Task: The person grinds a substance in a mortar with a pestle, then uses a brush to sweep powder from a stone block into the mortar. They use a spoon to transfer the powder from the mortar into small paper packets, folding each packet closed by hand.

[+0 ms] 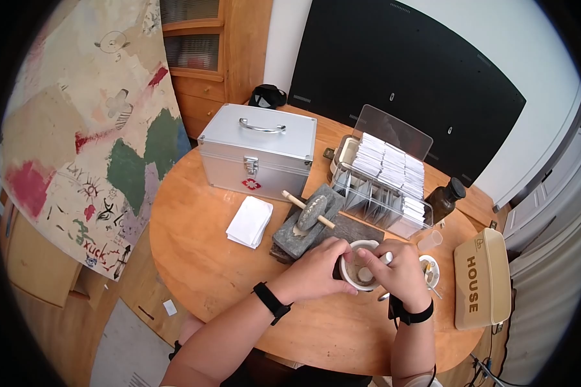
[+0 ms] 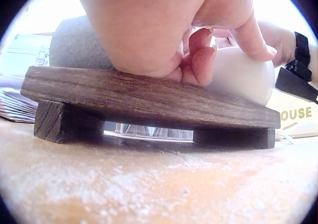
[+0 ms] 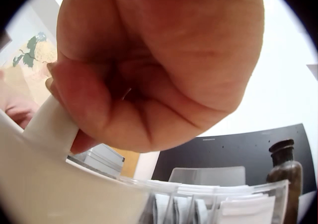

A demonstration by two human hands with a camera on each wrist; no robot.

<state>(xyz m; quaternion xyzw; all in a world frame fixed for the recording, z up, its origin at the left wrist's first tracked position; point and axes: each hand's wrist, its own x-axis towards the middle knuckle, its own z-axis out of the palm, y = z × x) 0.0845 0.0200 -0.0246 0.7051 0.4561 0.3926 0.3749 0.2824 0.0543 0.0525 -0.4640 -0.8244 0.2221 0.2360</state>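
A white mortar (image 2: 246, 80) stands on a dark wooden board (image 2: 149, 96) with feet, on the round table. Brownish material lines the bowl. My left hand (image 1: 317, 269) steadies it from the left, thumb and fingers spread around the rim, other fingers curled beside its wall in the left wrist view. My right hand (image 1: 399, 269) grips a white pestle (image 3: 53, 128) from above, fingers wrapped round the shaft. The pestle's rounded head rests down inside the bowl. Just beyond my left hand is a grey stone grinder (image 1: 297, 235) with a stone wheel (image 1: 312, 211) on a wooden rod.
A silver first-aid case (image 1: 258, 151) stands at the back left, white papers (image 1: 249, 222) before it. Behind the mortar is a clear organizer (image 1: 384, 216) full of white packets. Rightward are a brown bottle (image 1: 444, 201), plastic cup (image 1: 430, 240), small dish (image 1: 434, 274) and beige HOUSE bin (image 1: 490, 284).
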